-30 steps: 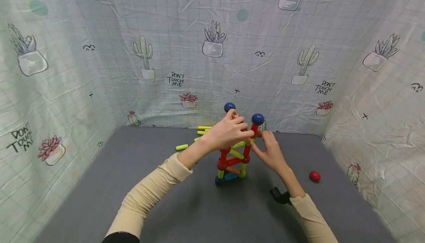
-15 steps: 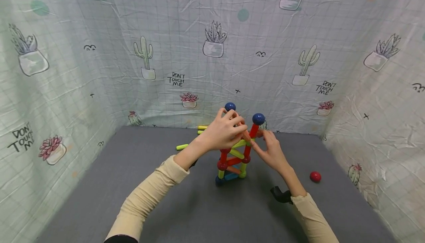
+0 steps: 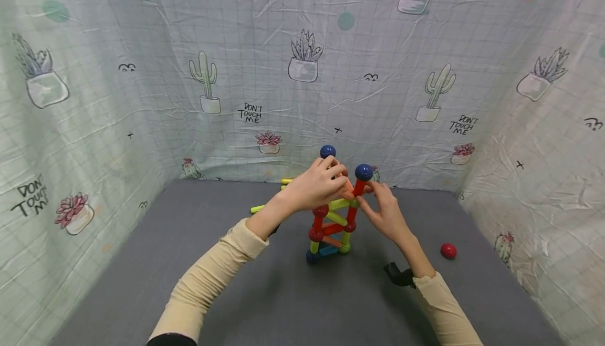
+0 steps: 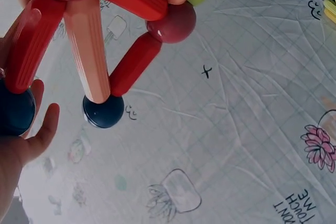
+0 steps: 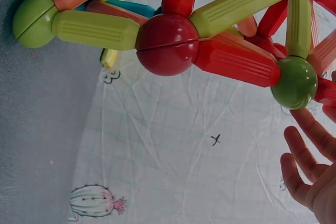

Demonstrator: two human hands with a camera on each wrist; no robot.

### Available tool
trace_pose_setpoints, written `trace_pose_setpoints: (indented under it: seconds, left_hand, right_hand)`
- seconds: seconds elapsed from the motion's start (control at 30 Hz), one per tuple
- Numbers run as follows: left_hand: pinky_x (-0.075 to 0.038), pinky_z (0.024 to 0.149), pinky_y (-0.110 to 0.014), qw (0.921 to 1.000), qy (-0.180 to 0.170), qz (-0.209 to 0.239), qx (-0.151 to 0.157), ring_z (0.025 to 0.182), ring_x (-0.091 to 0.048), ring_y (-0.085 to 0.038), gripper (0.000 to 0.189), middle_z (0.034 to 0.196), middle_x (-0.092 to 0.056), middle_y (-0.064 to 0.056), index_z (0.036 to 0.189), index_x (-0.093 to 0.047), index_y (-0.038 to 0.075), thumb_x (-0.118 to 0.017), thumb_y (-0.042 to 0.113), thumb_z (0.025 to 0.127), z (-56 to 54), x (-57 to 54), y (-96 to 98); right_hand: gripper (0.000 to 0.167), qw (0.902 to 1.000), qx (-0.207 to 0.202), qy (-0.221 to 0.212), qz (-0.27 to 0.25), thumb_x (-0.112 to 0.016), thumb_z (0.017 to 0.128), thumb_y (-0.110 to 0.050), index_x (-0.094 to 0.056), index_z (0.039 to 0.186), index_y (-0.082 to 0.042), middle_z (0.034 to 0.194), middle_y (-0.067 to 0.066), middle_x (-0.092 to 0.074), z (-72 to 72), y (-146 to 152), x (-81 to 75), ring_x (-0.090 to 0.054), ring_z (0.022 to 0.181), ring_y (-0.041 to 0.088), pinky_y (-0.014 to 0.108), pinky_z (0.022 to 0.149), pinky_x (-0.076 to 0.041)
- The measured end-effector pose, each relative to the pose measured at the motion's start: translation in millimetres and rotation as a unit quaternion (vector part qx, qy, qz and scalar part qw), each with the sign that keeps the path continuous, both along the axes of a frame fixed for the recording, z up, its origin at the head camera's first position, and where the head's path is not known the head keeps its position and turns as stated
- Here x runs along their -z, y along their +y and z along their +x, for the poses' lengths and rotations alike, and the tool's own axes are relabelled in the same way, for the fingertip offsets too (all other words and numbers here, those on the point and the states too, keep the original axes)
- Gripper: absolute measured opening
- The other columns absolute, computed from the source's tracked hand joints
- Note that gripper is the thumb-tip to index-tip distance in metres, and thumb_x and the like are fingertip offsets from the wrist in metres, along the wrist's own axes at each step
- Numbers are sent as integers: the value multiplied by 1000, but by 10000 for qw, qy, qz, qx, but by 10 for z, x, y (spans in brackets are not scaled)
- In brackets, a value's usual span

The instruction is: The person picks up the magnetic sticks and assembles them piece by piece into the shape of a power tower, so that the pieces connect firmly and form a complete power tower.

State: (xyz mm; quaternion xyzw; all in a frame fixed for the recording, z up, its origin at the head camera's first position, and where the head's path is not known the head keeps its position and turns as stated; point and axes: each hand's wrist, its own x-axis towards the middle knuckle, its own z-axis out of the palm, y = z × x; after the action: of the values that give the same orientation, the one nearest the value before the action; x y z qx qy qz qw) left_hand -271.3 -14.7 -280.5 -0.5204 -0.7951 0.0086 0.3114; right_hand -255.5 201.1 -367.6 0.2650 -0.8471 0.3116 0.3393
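A tower of plastic rods and balls stands on the grey table. In the head view my left hand (image 3: 321, 186) curls over its upper left. The left wrist view shows those fingers round a blue ball (image 4: 13, 113), hidden from the head view, on a red rod (image 4: 35, 40). An orange rod (image 3: 347, 185) slants beside the left fingertips. My right hand (image 3: 385, 212) pinches the upright red rod (image 3: 360, 186) under another blue ball (image 3: 364, 172). In the right wrist view a right fingertip lies against the green ball (image 5: 294, 83) at that rod's foot. A third blue ball (image 3: 327, 151) tops the back.
A loose red ball (image 3: 448, 251) lies on the table (image 3: 227, 293) at the right. Several yellow-green rods (image 3: 257, 209) lie behind my left forearm. A patterned cloth (image 3: 264, 88) hangs behind the table and on both sides. A black strap piece (image 3: 398, 275) hangs beneath my right wrist.
My left fingers have drawn back leftward from the right-hand red rod, uncovering the orange rod. The right blue ball has shifted slightly left and down, its rod more upright. My right hand shifts only slightly.
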Motion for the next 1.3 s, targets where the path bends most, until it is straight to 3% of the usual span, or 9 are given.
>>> trace_pose_setpoints:
  seconds: [0.17,0.4,0.57,0.7,0.8,0.9,1.0,1.17,1.3]
  left_hand:
    - [-42,86,-29,9987,328,-344,-203,100,-47,-20,20,109,-57,-3,102,-63,10,-60,19,84,-6,-10,-41]
    - [-43,81,-33,9881,1306,-425,-687,99,-51,-21,23,108,-59,-1,107,-61,21,-59,26,84,12,6,-41]
    - [-40,82,-38,9893,1107,778,-548,100,-49,-21,50,116,-55,-4,118,-54,18,-64,44,77,63,45,-72]
    - [-39,78,-36,9630,945,2484,-450,95,-51,-22,71,110,-55,-9,120,-47,5,-75,43,66,144,319,-160]
    - [-37,73,-34,9455,681,3125,-611,88,-53,-21,72,98,-55,-10,111,-47,1,-79,40,61,191,641,-221]
    - [-35,71,-34,9482,399,3006,-947,83,-53,-18,63,91,-56,-7,105,-49,2,-76,42,64,214,899,-254]
    - [-36,73,-36,9550,159,2761,-1074,83,-56,-17,52,88,-59,-4,102,-56,4,-73,42,69,216,1021,-269]
    - [-35,72,-37,9555,-303,2746,-1037,84,-57,-18,36,87,-62,-3,98,-63,9,-72,33,73,175,1027,-353]
    - [-33,71,-37,9519,-824,2723,-1143,84,-54,-19,33,93,-61,-4,105,-63,10,-68,27,77,36,981,-477]
  right_hand:
    - [38,10000,34,-7,-4,-64,78,-3,-52,114,-1,92,15,-61,-8,-4,10,-52,86,26,42,71,-45]
    - [39,10000,36,-19,-1,-64,78,-3,-51,115,-1,92,16,-60,-13,-14,13,-52,86,26,42,71,-45]
    - [39,9999,28,-93,109,-66,77,-5,-52,113,0,95,16,-60,-12,-1,24,-51,89,26,43,73,-45]
    - [36,9988,-95,-334,350,-66,78,-8,-54,111,-2,100,14,-60,10,26,60,-49,92,24,43,77,-44]
    - [35,9979,-151,-485,409,-67,78,-9,-55,111,-3,102,13,-60,38,43,93,-49,94,23,43,78,-43]
    - [40,9983,-124,-486,305,-68,76,-9,-55,112,-1,101,12,-61,50,31,127,-50,93,22,41,74,-45]
    - [41,9990,-85,-393,189,-70,74,-9,-55,112,0,98,12,-61,51,12,156,-51,90,20,37,70,-46]
    - [42,9995,-221,-214,113,-71,71,-5,-57,111,-2,97,10,-62,104,0,184,-50,89,19,32,70,-46]
    - [42,9980,-599,40,172,-71,70,-3,-58,110,-3,97,8,-62,184,-74,173,-48,90,19,32,72,-43]
